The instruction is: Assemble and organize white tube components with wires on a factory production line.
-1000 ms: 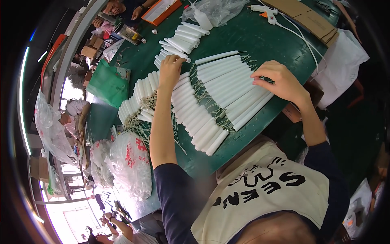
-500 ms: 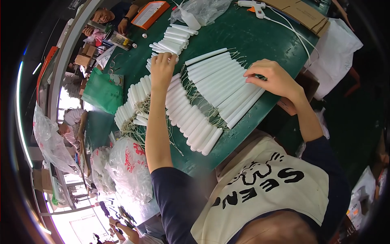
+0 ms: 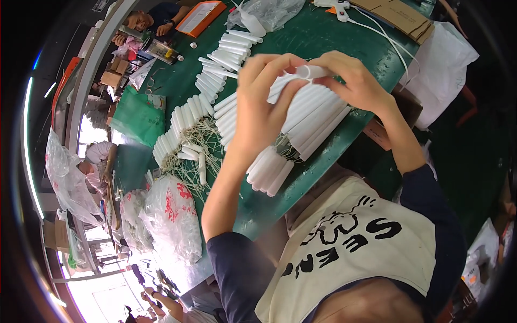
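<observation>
Over the table, my two hands meet at a white tube (image 3: 318,71) whose round, hollow end faces my left hand. My right hand (image 3: 355,81) is closed on it with fingers and thumb. From the other side my left hand (image 3: 261,97) is curled in, its fingertips and thumb at the open end; what lies deeper in its palm is hidden. Below them a fan-shaped row of long white tubes (image 3: 318,121) with thin strings at the ends lies on the table. Nearer is a row of shorter white tubes (image 3: 269,172), partly covered by my left arm.
More white tubes (image 3: 231,48) and a bundle with tangled strings (image 3: 186,126) lie on the green table (image 3: 301,37). Around them are a white bottle (image 3: 251,22), a glue gun (image 3: 338,8), an orange tray (image 3: 200,19), a green bag (image 3: 137,118) and plastic bags (image 3: 172,215). People sit beyond.
My left hand has come right and nearer from the far tubes. My right hand has lifted off the long row and moved inward. Both now meet at a white tube held above the table.
</observation>
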`<action>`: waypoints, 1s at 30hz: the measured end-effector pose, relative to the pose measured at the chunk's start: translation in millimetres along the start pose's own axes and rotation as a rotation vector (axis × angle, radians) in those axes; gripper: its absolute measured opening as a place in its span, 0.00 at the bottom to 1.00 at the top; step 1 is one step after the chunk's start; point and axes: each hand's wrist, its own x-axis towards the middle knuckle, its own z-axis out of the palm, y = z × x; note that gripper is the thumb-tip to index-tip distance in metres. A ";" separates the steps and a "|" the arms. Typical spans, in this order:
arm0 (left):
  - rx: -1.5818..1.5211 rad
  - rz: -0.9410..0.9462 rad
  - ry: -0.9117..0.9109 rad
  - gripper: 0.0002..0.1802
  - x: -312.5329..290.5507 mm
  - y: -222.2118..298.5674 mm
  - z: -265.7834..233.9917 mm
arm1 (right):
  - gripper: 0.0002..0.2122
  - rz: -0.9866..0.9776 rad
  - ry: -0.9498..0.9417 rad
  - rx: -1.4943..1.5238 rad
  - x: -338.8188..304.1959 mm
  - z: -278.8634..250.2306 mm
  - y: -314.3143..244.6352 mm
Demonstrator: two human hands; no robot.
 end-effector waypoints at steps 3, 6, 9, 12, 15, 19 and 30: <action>-0.098 -0.251 -0.071 0.21 -10.5 -1.7 15.3 | 0.14 0.082 -0.042 -0.055 -12.0 -13.6 13.0; 0.003 -0.305 -0.420 0.16 -29.3 -17.6 25.0 | 0.10 0.225 -0.026 -0.122 -30.9 -35.0 19.1; -0.001 -0.352 -0.440 0.13 -35.1 -17.8 34.3 | 0.14 0.652 -0.524 -0.075 -40.0 -53.8 18.0; -0.033 -0.351 -0.421 0.13 -33.3 -18.3 37.9 | 0.15 0.502 -0.472 -0.024 -53.9 -52.1 21.9; -0.020 -0.339 -0.411 0.12 -33.2 -20.5 36.7 | 0.14 0.487 -0.501 -0.061 -61.0 -44.6 24.2; 0.007 -0.360 -0.425 0.11 -37.4 -20.8 33.4 | 0.12 0.462 -0.506 -0.073 -65.1 -38.3 25.2; 0.064 -0.304 -0.342 0.13 -38.0 -16.2 37.0 | 0.08 0.398 -0.352 0.017 -56.6 -37.2 15.5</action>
